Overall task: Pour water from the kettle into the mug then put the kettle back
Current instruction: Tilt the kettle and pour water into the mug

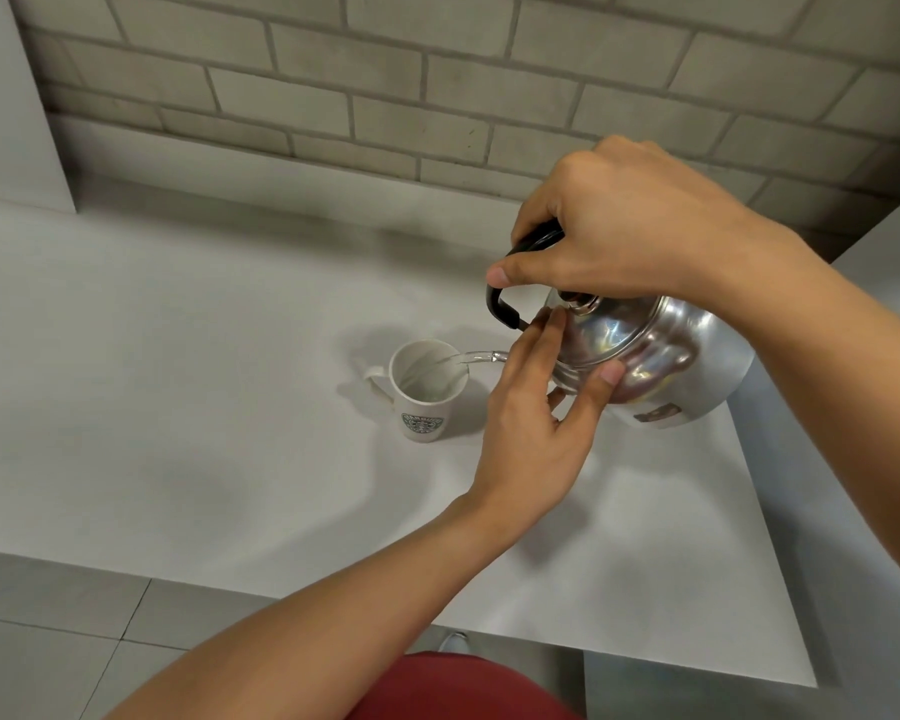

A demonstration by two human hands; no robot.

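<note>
The right hand [630,226] is clenched around the black handle [505,304] of the kettle [661,356], thumb pointing left along the grip, and holds the kettle in the air, tipped steeply toward the left above the right part of the table [178,407]. The left hand [536,423] is spread open, its fingers [541,340] pressed flat against the kettle's lid [588,335] and the thumb against the rim. The kettle is shiny polished metal with a rounded body, a knobbed lid and a small label near its base. A thin clear stream of water [476,357] runs leftward into the mug [426,389], a white cup with a green round logo, standing upright on the table just left of the hands, its handle turned left.
</note>
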